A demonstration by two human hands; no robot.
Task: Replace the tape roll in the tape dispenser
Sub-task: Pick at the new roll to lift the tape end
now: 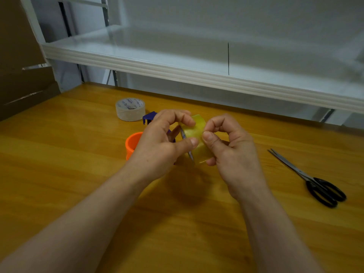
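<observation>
A yellowish tape roll (195, 131) is held above the wooden table between both hands. My left hand (159, 142) grips its left side with thumb and fingers. My right hand (226, 146) pinches the roll's outer face with thumb and forefinger. Behind my left hand lies the tape dispenser: a blue frame (149, 117) and an orange round part (133, 144), both largely hidden. A nearly used-up clear tape roll (130, 109) with a printed core rests on the table further back.
Black-handled scissors (311, 180) lie on the wooden table (78, 174) to the right. A white shelf (197, 73) overhangs the back of the table. Brown cardboard (19, 75) stands at the far left.
</observation>
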